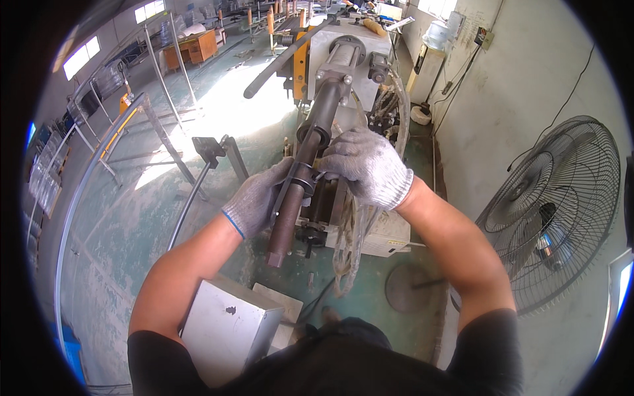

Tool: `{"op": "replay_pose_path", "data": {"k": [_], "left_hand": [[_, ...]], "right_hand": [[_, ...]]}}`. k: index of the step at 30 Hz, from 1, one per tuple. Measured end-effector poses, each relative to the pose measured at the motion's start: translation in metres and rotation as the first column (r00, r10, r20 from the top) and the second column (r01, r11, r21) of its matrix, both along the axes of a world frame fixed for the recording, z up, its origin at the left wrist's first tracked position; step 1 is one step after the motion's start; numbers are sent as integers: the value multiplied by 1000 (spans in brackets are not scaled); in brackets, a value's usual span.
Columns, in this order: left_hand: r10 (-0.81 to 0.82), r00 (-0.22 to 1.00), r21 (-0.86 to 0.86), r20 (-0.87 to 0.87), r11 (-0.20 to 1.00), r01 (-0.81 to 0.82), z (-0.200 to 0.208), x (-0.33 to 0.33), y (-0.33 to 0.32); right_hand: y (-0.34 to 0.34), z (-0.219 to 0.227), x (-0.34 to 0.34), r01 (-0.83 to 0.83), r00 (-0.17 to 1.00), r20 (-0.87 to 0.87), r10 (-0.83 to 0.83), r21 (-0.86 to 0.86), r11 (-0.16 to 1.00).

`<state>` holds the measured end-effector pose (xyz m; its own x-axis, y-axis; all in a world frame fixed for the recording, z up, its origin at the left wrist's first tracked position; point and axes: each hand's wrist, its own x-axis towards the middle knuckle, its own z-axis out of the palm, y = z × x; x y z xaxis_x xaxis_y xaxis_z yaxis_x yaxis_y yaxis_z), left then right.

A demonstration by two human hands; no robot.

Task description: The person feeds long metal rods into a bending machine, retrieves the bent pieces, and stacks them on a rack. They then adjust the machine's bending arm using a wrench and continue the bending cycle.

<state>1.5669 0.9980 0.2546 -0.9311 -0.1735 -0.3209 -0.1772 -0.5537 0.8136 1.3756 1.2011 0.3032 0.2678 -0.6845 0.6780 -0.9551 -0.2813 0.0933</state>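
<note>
A dark metal shaft (285, 224) runs from the machine (370, 49) toward me, with a reddish-brown end section and a squared tip. Collars (304, 173) sit around its middle, and a narrow flat bar (286, 189) lies along its left side. My left hand (257, 198), in a grey knitted glove, is closed on the shaft from the left; its fingertips are partly hidden behind the metal. From the right, my gloved right hand (366, 165) curls its fingers in a pinch beside the collars. Whatever it pinches is too small to name.
A caged fan (555, 204) stands close on my right by the wall. Below me is a grey metal box (228, 323). Clear hoses (347, 247) hang under the machine. A long bar (281, 63) juts out at upper left, and metal tube frames (69, 224) stand farther left.
</note>
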Motion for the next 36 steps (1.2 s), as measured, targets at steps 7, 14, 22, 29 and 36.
{"op": "replay_pose_path", "data": {"k": [7,14,22,29,36], "left_hand": [[12,1000,19,16,1000,-12,-1,-1,0],[5,1000,0,-27,1000,-5,-3,-1,0],[36,999,6,-16,999,-36,2,1,4],[15,1000,24,-13,1000,-15,-2,-3,2],[51,999,2,-10,999,-51,0,0,5]], "right_hand": [[1,12,9,317,946,-156,-285,257,913],[-4,13,34,373,915,51,-401,277,886],[-10,17,35,261,946,111,-304,291,920],[-1,11,11,92,992,63,-107,205,974],[-10,20,2,2,976,-217,31,150,989]]}}
